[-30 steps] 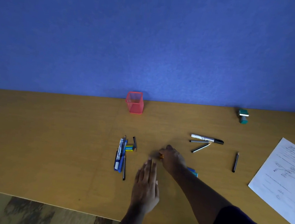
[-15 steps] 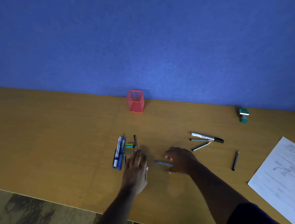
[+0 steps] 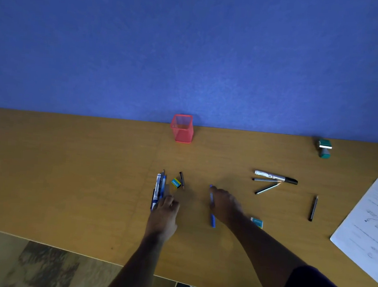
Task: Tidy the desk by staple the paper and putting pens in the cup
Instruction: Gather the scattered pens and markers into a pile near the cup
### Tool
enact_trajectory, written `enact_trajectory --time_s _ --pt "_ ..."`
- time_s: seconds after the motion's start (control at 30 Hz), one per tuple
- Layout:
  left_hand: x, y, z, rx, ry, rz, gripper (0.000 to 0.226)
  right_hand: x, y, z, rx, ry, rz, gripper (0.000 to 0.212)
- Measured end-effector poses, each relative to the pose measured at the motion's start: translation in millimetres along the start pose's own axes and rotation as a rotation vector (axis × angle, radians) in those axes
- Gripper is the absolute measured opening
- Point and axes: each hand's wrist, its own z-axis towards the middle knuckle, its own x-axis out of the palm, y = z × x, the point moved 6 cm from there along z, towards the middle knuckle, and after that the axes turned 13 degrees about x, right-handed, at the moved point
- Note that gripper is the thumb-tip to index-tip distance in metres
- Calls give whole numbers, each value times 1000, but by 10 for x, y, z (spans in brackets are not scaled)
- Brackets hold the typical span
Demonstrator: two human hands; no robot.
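A red mesh cup point(image 3: 182, 129) stands at the back of the wooden desk point(image 3: 67, 179), against the blue wall. My left hand point(image 3: 164, 211) closes its fingers around the lower end of a bunch of blue and white pens point(image 3: 159, 186) lying on the desk. My right hand point(image 3: 225, 205) holds a blue pen point(image 3: 211, 215), which points away from me. A white marker with a black cap point(image 3: 276, 177), two thin pencils point(image 3: 267, 187) and a dark pen point(image 3: 313, 208) lie to the right. The green stapler point(image 3: 324, 148) sits at the back right. The printed paper point(image 3: 366, 229) lies at the right edge.
A small yellow and blue eraser point(image 3: 176, 183) and a short dark pen point(image 3: 182, 180) lie just right of the pen bunch. Another teal eraser point(image 3: 257, 222) lies beside my right forearm. The desk's front edge runs along the bottom, with floor and a shoe below.
My left hand has moved left and forward onto the pen bunch and curled its fingers on it. The blue pen in my right hand has turned from sideways to pointing away from me.
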Motion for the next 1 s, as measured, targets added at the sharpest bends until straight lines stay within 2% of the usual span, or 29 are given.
enact_trajectory --time_s 0.13,0.2,0.27,0.4,0.53,0.63,0.73,0.8,0.87,0.93,1.0 --pt "-37 -5 -73 31 -113 7 36 135 320 -25 -61 24 83 29" --pt "-33 -64 -90 59 -185 -23 44 198 472 -54 -123 54 137 27" --pt "-7 -123 -73 57 -204 -53 55 218 605 -87 -203 92 215 33" --pt "125 -151 -34 21 -117 -36 70 187 667 -164 -278 171 264 48" --pt "229 -26 -54 -2 18 106 96 88 339 -137 -255 108 62 51" --pt "201 27 -32 -29 44 147 93 -196 -71 -139 -281 48 -80 38" --pt "100 -39 7 -36 -37 97 84 -482 -481 -150 -256 51 -235 45" --pt "95 -159 40 43 -84 47 68 -627 -717 -160 -200 90 -328 56" --pt "174 -293 71 146 -48 54 60 -698 -913 -181 -164 140 -414 58" --pt "255 -364 82 202 8 118 60 -694 -1056 -202 -148 191 -485 52" --pt "290 -356 88 194 23 162 62 -646 -1127 -200 -120 237 -448 43"
